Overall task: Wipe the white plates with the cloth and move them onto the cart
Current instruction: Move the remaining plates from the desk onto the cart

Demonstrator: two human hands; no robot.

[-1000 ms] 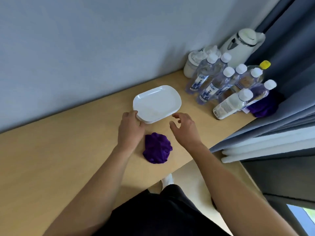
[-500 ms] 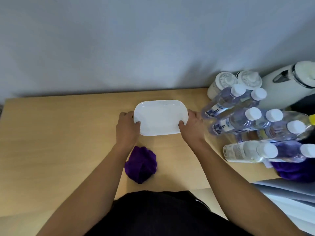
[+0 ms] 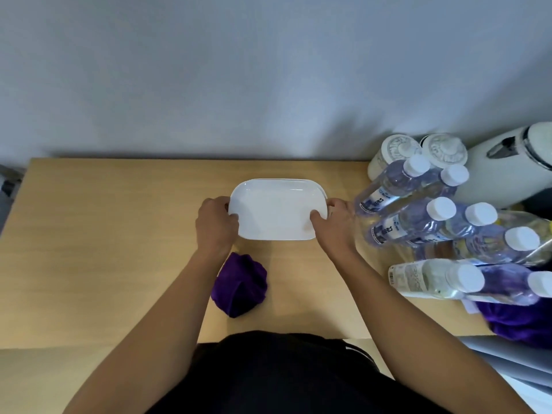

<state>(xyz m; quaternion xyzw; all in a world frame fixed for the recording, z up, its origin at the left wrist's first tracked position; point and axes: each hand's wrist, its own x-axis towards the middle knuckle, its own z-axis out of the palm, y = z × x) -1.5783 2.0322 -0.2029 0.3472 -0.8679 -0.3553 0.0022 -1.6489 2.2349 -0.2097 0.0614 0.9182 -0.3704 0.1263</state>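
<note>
Holding the plate, the left hand and right hand curl their grip round its ends. The cloth lies nearby.

With the plate as the centre of our clock, bare table spreads from 8 to 10, giving a hand broad room to pass. At 12 a narrow strip of wood ends at the wall. From 2 to 4 the bottles crowd in, the nearest just beside our right hand, with two jars and a kettle behind them. A bunched cloth lies at 7, beside our left forearm. At 5 the wood is bare to the table's edge.
</note>
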